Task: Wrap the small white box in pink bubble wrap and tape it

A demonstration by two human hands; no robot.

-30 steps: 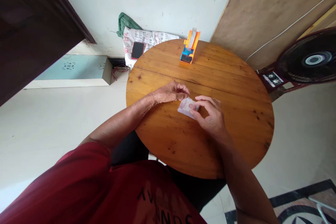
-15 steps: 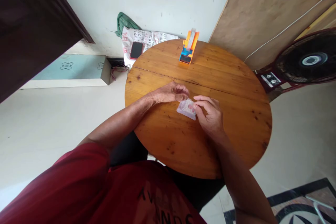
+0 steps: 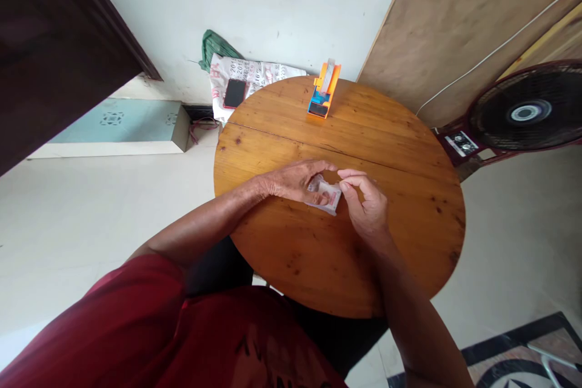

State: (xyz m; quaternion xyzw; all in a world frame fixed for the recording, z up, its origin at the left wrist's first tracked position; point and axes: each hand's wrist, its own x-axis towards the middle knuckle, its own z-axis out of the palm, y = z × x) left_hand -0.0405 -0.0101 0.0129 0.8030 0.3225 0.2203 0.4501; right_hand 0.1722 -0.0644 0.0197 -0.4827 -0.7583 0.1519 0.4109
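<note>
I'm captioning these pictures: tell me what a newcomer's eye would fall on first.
Probably the bright orange tape dispenser near the far edge of the wooden table. Next, the small pale packet under the thumb of the left hand, then the dark fan at far right.

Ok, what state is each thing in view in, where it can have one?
Small packet: wrinkled, partly covered
Left hand: curved open over the packet, touching it
Right hand: fingertips close together by the packet's edge; grip unclear
Tape dispenser: upright, tape loaded
Phone: lying flat, visible face dark
Green bag: crumpled
Fan: spinning or still, cannot tell
</note>
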